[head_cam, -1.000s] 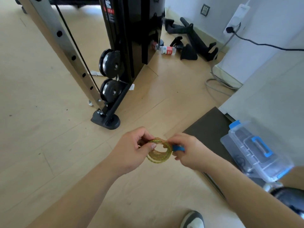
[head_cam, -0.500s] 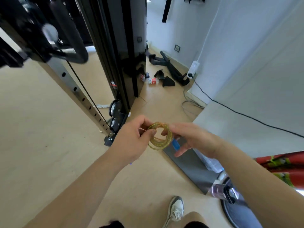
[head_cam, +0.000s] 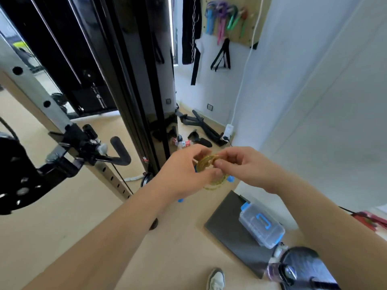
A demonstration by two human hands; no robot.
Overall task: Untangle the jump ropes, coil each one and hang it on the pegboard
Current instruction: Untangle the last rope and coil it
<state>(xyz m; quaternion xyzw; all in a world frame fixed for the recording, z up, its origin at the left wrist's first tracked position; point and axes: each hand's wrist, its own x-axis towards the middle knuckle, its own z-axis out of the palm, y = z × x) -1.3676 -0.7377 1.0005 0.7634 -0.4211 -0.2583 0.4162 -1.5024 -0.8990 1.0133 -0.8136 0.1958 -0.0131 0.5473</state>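
A yellow jump rope (head_cam: 209, 164) with blue handles is wound into a small coil in front of me. My left hand (head_cam: 184, 170) grips the coil's left side, and a blue handle tip pokes out below that hand. My right hand (head_cam: 240, 164) pinches the coil's right side, with the other blue handle (head_cam: 230, 178) just under its fingers. High on the far wall hangs a wooden pegboard (head_cam: 249, 24) with several coloured jump ropes (head_cam: 224, 17) on its pegs.
A black cable machine (head_cam: 134, 80) with a silver rail (head_cam: 41, 101) stands at my left. On a dark mat (head_cam: 228, 227) at lower right lies a clear box with blue latches (head_cam: 261, 225). Black straps (head_cam: 222, 55) hang under the pegboard. Black bars and a bottle lie by the wall.
My view has swung upward, bringing the pegboard into sight. Both hands have kept the coil and risen with it; my right hand has shifted its pinch on the coil.
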